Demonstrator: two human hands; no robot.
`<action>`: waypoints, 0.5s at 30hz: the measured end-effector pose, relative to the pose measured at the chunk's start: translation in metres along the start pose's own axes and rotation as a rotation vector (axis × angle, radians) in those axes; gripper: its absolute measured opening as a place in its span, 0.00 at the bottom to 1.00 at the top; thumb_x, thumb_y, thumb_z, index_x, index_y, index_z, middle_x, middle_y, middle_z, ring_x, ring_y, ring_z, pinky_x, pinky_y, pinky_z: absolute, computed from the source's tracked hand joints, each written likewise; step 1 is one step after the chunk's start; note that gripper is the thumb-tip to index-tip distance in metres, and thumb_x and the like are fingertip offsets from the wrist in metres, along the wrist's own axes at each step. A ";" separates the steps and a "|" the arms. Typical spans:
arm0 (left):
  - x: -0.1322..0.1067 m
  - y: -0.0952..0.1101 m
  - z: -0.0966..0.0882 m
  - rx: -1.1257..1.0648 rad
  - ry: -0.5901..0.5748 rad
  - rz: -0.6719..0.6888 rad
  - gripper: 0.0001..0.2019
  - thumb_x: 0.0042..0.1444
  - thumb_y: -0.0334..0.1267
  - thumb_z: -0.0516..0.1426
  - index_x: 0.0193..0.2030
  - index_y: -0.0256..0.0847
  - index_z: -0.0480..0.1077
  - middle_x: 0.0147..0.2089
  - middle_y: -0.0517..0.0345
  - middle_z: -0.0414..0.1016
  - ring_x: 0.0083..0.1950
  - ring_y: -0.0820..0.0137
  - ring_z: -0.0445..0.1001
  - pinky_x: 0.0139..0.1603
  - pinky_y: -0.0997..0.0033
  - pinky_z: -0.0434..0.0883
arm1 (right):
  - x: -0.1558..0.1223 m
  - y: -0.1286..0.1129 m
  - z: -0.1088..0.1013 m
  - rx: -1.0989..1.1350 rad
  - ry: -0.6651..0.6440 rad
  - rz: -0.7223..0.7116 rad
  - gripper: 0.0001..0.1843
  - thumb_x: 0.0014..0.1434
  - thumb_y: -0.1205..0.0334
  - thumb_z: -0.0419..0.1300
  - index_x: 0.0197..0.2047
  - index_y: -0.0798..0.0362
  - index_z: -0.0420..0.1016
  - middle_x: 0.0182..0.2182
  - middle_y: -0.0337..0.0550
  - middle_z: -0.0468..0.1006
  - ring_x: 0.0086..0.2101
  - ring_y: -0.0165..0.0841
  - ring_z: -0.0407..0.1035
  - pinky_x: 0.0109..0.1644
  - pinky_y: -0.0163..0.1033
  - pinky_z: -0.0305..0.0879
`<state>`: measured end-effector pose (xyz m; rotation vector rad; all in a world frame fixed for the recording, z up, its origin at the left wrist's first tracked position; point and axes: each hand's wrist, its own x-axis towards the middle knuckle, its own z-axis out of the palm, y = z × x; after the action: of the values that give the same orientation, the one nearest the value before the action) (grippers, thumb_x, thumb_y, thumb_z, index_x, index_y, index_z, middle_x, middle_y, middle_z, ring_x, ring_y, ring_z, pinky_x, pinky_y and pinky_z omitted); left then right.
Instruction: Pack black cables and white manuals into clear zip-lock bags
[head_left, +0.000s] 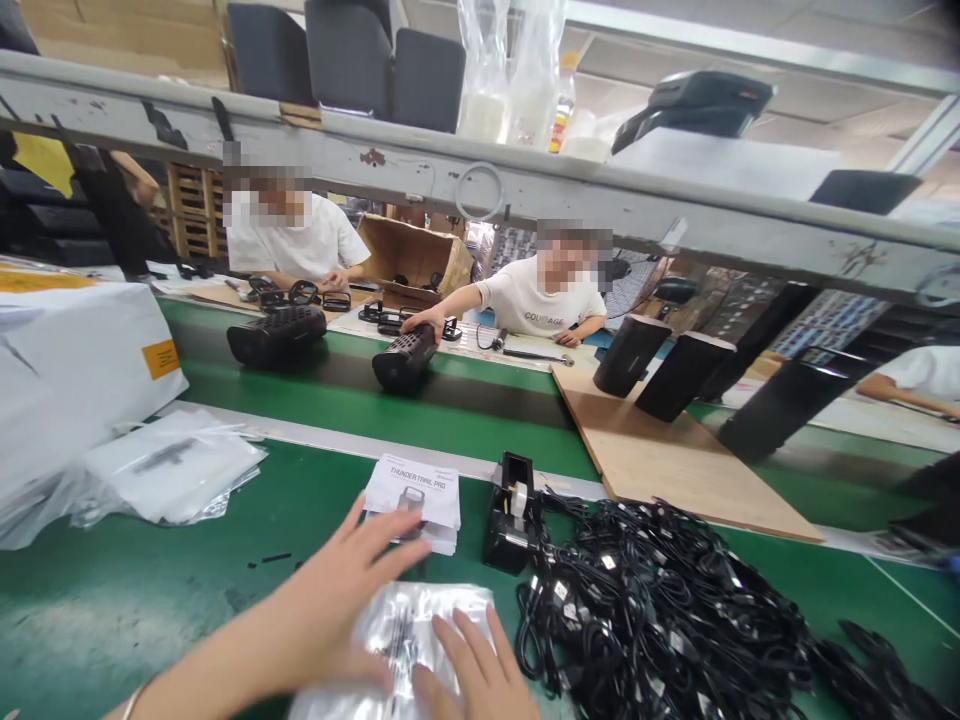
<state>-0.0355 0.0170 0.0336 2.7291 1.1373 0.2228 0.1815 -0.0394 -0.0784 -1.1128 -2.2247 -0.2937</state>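
Note:
My left hand (337, 590) reaches over the green bench with its fingers spread, the fingertips just in front of a stack of printed leaflets (420, 490) reading "THUNDER TRAIL PRO". Low in the view, my right hand (480, 665) lies with fingers apart on a pile of clear plastic bags (401, 620); something dark shows inside the top bag. Part of the pile is hidden by both hands. Behind them stands a black tape dispenser (510, 515). To the right spreads a tangled heap of black USB cables (645, 600).
Black cylindrical speakers (277, 335) lie on the green conveyor (495, 405); a co-worker's hand touches another speaker (405, 355). More stand on a wooden board (675, 440). Flat plastic bags (169, 465) and a white sack (75, 370) lie left. A shelf beam (420, 165) crosses above.

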 end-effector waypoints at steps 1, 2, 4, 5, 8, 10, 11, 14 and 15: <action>0.013 -0.006 -0.011 0.035 0.014 -0.019 0.46 0.39 0.53 0.63 0.64 0.50 0.45 0.68 0.48 0.46 0.67 0.55 0.44 0.62 0.40 0.36 | 0.003 0.005 -0.001 0.016 -0.015 0.006 0.15 0.55 0.56 0.58 0.48 0.40 0.71 0.42 0.38 0.78 0.41 0.41 0.72 0.45 0.45 0.71; 0.028 -0.012 -0.020 0.080 0.012 -0.031 0.46 0.40 0.49 0.64 0.64 0.49 0.45 0.68 0.47 0.42 0.67 0.55 0.41 0.62 0.40 0.36 | 0.006 0.008 -0.001 0.035 -0.039 0.013 0.18 0.55 0.54 0.57 0.51 0.41 0.69 0.44 0.39 0.77 0.44 0.42 0.71 0.45 0.45 0.71; 0.060 -0.026 -0.032 0.143 -0.054 -0.035 0.56 0.31 0.46 0.67 0.65 0.45 0.40 0.69 0.42 0.31 0.68 0.51 0.32 0.60 0.38 0.34 | 0.009 0.013 -0.003 0.085 -0.129 0.026 0.22 0.56 0.52 0.56 0.55 0.39 0.64 0.48 0.38 0.74 0.48 0.43 0.67 0.47 0.46 0.68; 0.075 -0.032 -0.034 0.151 -0.128 -0.042 0.59 0.28 0.47 0.68 0.66 0.43 0.37 0.69 0.39 0.28 0.67 0.49 0.30 0.59 0.35 0.32 | 0.010 0.014 -0.005 0.111 -0.195 0.037 0.23 0.57 0.53 0.56 0.56 0.38 0.62 0.50 0.37 0.72 0.50 0.43 0.65 0.50 0.47 0.67; 0.108 -0.043 -0.029 0.132 -0.372 -0.067 0.62 0.27 0.50 0.66 0.66 0.40 0.33 0.68 0.34 0.36 0.66 0.44 0.38 0.56 0.32 0.33 | 0.008 0.016 -0.010 0.180 -0.400 0.083 0.23 0.59 0.55 0.53 0.58 0.34 0.59 0.56 0.33 0.65 0.55 0.41 0.58 0.56 0.48 0.60; 0.118 -0.044 -0.023 0.122 -0.432 -0.069 0.61 0.28 0.50 0.65 0.66 0.38 0.35 0.64 0.32 0.50 0.62 0.42 0.52 0.57 0.34 0.43 | 0.005 0.017 -0.013 0.207 -0.467 0.124 0.22 0.60 0.57 0.53 0.58 0.34 0.58 0.58 0.32 0.62 0.57 0.41 0.56 0.57 0.48 0.57; 0.119 -0.043 -0.020 0.121 -0.429 -0.065 0.59 0.28 0.48 0.65 0.66 0.37 0.37 0.62 0.32 0.56 0.59 0.43 0.57 0.56 0.37 0.50 | 0.002 0.016 -0.013 0.213 -0.474 0.143 0.23 0.60 0.58 0.53 0.58 0.34 0.58 0.58 0.32 0.61 0.57 0.41 0.55 0.58 0.48 0.57; 0.116 -0.040 -0.014 0.134 -0.385 -0.045 0.54 0.30 0.42 0.64 0.65 0.38 0.43 0.57 0.34 0.62 0.54 0.44 0.64 0.50 0.47 0.61 | -0.005 0.009 -0.011 0.188 -0.414 0.214 0.24 0.60 0.58 0.52 0.59 0.34 0.55 0.58 0.33 0.61 0.57 0.41 0.55 0.57 0.49 0.57; 0.114 -0.039 -0.013 0.140 -0.370 -0.039 0.53 0.31 0.40 0.64 0.65 0.39 0.44 0.56 0.35 0.63 0.53 0.44 0.64 0.49 0.49 0.62 | -0.007 0.006 -0.009 0.170 -0.382 0.237 0.25 0.60 0.58 0.52 0.60 0.34 0.54 0.58 0.34 0.61 0.57 0.42 0.55 0.57 0.50 0.58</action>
<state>0.0146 0.1269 0.0456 2.7020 1.1313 -0.3660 0.1933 -0.0448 -0.0761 -1.4124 -2.3523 0.2223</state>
